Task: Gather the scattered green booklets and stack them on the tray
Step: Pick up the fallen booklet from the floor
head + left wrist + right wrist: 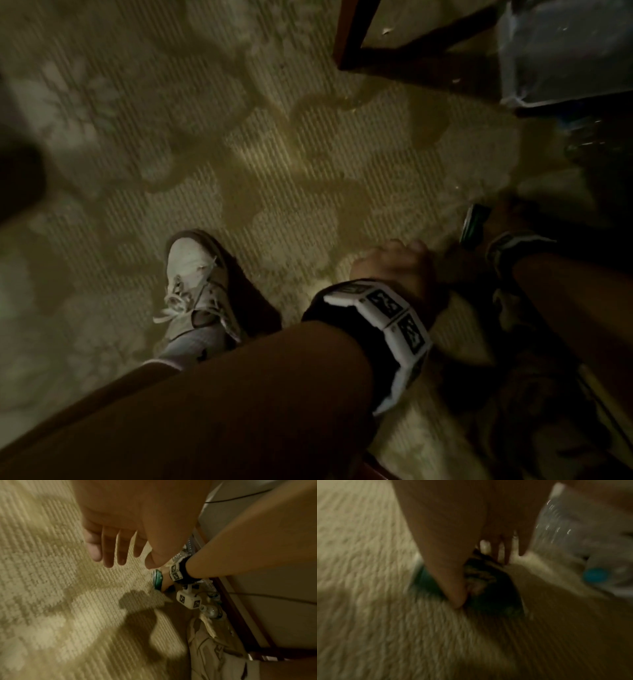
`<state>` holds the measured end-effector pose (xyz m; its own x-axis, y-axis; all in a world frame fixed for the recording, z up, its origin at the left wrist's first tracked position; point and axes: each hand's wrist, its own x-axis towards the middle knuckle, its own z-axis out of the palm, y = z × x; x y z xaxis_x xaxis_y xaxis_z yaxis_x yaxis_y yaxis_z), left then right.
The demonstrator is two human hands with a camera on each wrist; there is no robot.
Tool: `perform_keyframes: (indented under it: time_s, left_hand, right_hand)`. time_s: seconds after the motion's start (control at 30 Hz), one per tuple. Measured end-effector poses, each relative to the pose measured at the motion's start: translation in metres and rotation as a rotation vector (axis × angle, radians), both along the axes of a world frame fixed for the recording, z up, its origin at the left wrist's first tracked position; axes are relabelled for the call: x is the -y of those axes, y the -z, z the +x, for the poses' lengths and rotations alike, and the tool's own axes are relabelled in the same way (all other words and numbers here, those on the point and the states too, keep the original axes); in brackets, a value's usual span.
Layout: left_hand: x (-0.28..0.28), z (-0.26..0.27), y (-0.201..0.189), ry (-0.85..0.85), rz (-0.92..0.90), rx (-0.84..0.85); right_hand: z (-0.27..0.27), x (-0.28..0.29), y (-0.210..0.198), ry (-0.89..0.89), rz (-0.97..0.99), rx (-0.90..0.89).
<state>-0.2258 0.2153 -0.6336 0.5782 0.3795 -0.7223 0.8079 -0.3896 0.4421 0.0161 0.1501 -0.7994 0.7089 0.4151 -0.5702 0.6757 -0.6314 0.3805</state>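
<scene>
Dim, blurry shots of a patterned beige carpet [274,164]. Right hand [165,580] is down at the carpet on the right side, thumb and fingers pinched around a small bundle of green booklets [158,580] held on edge, lower end touching or just above the carpet; in the head view only a green sliver of the bundle [474,222] shows past the wrist. Right wrist view is smeared, but the thumb lies across the near face and the fingers [506,553] go behind the dark green bundle [488,588]. Left hand [394,267] hangs just left of the right one, above the carpet, fingers [109,550] straight and slightly spread, holding nothing. Clear plastic bottles [211,612] lie along a dark wooden edge [240,622] to the right of the hands, a crumpled cloth [211,651] beside them. A white sneaker [195,291] stands on the carpet to the left. Dark wooden furniture legs [346,37] at far right. Tray not seen.
</scene>
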Motion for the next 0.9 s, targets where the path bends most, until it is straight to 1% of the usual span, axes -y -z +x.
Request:
perform_keyframes:
  time_s: [0.03, 0.07, 0.1, 0.17, 0.2, 0.23, 0.27, 0.33, 0.4, 0.47, 0.53, 0.67, 0.73, 0.83, 0.9]
  left_hand:
    - [-0.002, 0.000, -0.002, 0.015, -0.009, 0.011]
    - [-0.001, 0.001, 0.000, 0.029, 0.003, -0.017]
    - [-0.002, 0.002, -0.003, 0.052, -0.001, -0.058]
    - [-0.004, 0.000, -0.010, 0.069, -0.011, -0.084]
    - [-0.008, -0.001, -0.012, 0.071, -0.001, -0.075]
    - [-0.014, -0.003, -0.022, 0.072, 0.006, -0.072]
    - [-0.021, -0.006, -0.033, 0.090, 0.026, -0.068]
    - [-0.032, -0.015, -0.067, 0.142, 0.062, -0.079]
    - [-0.046, -0.029, -0.108, 0.214, 0.158, -0.056]
    - [-0.057, -0.042, -0.150, 0.293, 0.266, -0.045]
    - [-0.065, -0.055, -0.195, 0.316, 0.359, -0.085]
    - [-0.063, -0.074, -0.296, 0.220, 0.489, -0.092]
    - [-0.058, -0.082, -0.342, 0.159, 0.546, -0.042]
    - [-0.046, -0.087, -0.400, -0.073, 0.582, 0.118]
    - [-0.033, -0.083, -0.433, -0.177, 0.555, 0.249]
  right_hand:
    - [0.002, -0.002, -0.003, 0.014, -0.047, 0.020]
    - [0.006, -0.008, -0.006, 0.039, -0.094, -0.013]
    - [0.008, -0.014, -0.014, 0.060, -0.119, -0.090]
    - [-0.004, -0.023, -0.022, -0.008, -0.168, -0.265]
    - [-0.018, -0.026, -0.034, -0.025, -0.143, -0.321]
    - [-0.034, -0.029, -0.037, -0.080, -0.142, -0.334]
    - [-0.048, -0.033, -0.044, -0.113, -0.088, -0.337]
    - [-0.082, -0.049, -0.078, -0.198, 0.013, -0.356]
    - [-0.116, -0.071, -0.138, -0.214, 0.152, -0.385]
    - [-0.151, -0.090, -0.213, -0.176, 0.253, -0.414]
    - [-0.177, -0.103, -0.284, -0.159, 0.397, -0.422]
    - [-0.205, -0.104, -0.414, -0.196, 0.672, -0.487]
    - [-0.215, -0.095, -0.475, -0.185, 0.820, -0.446]
    - [-0.223, -0.076, -0.552, -0.177, 0.992, -0.359]
    - [-0.226, -0.058, -0.597, -0.158, 1.088, -0.340]
